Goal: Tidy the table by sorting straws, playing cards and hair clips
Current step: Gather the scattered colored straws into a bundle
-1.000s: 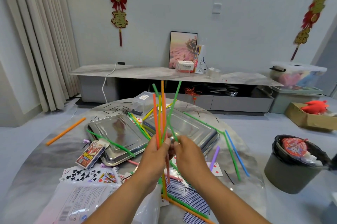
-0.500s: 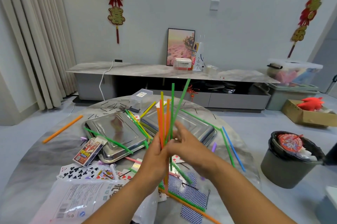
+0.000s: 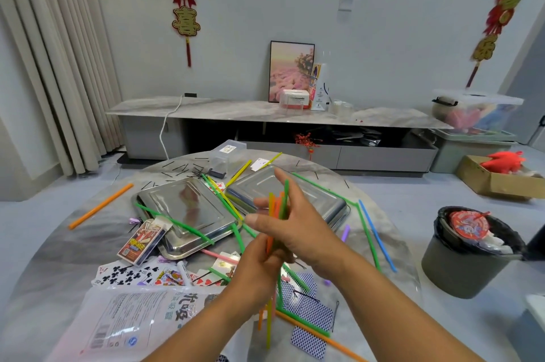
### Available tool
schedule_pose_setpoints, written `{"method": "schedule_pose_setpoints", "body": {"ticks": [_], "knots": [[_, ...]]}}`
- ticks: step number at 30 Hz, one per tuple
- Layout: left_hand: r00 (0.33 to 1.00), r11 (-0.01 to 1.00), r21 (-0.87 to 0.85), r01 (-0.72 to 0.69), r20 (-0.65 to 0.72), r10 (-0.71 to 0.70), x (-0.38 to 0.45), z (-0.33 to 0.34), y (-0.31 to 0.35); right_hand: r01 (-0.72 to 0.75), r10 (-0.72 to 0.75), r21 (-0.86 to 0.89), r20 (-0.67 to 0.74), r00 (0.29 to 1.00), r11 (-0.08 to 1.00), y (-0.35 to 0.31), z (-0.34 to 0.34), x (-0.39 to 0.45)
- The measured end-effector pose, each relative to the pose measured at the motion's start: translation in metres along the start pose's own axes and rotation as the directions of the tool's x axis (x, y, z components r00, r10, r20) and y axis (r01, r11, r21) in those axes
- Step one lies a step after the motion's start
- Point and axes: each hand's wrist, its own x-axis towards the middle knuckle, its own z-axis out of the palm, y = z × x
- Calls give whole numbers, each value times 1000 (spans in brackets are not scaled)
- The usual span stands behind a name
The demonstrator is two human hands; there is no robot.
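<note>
My left hand (image 3: pixel 261 267) grips a bundle of orange, yellow and green straws (image 3: pixel 277 205) upright above the round table (image 3: pixel 59 243). My right hand (image 3: pixel 298 224) is spread with straight fingers and presses against the bundle's upper part from the right. More straws lie loose: an orange one (image 3: pixel 100 206) at the left, green ones (image 3: pixel 177 223) across two steel trays (image 3: pixel 188 208), blue (image 3: pixel 377 239) and green ones at the right. Playing cards (image 3: pixel 132 276) lie face up near me, blue-backed ones (image 3: pixel 309 314) under my arms. A card box (image 3: pixel 141 242) leans on the left tray. Black hair clips (image 3: pixel 182 170) are scattered at the far side.
A printed plastic bag (image 3: pixel 132 320) lies at the table's near left edge. A clear small box (image 3: pixel 225 155) stands at the far edge. A grey bin (image 3: pixel 469 252) with a black liner stands on the floor to the right. A low cabinet (image 3: pixel 265 114) runs along the wall.
The straw bundle has slid down through my left hand, so less of it sticks out above. My right hand let go of the bundle, opened and moved up against its upper part.
</note>
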Motion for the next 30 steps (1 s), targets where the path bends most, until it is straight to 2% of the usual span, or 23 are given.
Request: {"method": "schedule_pose_setpoints", "body": {"ticks": [4, 6, 7, 10, 12, 15, 17, 24, 27, 30], "knots": [[979, 989, -147, 22, -195, -51, 14, -12, 12, -157, 157, 15, -54, 986, 988, -1, -17, 4], [962, 975, -217, 51, -251, -106, 21, -25, 16, -261, 256, -92, -69, 964, 961, 11, -27, 5], [955, 957, -284, 53, -264, -131, 23, -31, 17, -308, 305, -230, -50, 951, 923, 20, -30, 3], [949, 868, -492, 64, -240, -205, 25, -43, 21, -315, 508, -709, 71, 858, 631, 51, -26, -7], [946, 842, -532, 89, -220, -239, 25, -47, 21, -289, 617, -827, 87, 782, 482, 65, -16, -15], [934, 835, -535, 129, -217, -284, 25, -51, 19, -246, 602, -897, 28, 798, 368, 80, -6, -18], [927, 838, -525, 145, -224, -301, 25, -53, 20, -216, 567, -913, 20, 823, 346, 84, -3, -16], [882, 783, -605, 143, -280, -379, 30, -55, 20, -14, 522, -965, 130, 843, 263, 81, 1, -18], [866, 786, -604, 136, -314, -390, 31, -58, 20, -5, 496, -958, 144, 856, 287, 83, 2, -17], [857, 799, -588, 123, -343, -384, 32, -60, 17, -78, 453, -934, 96, 886, 350, 78, -7, -10]]}}
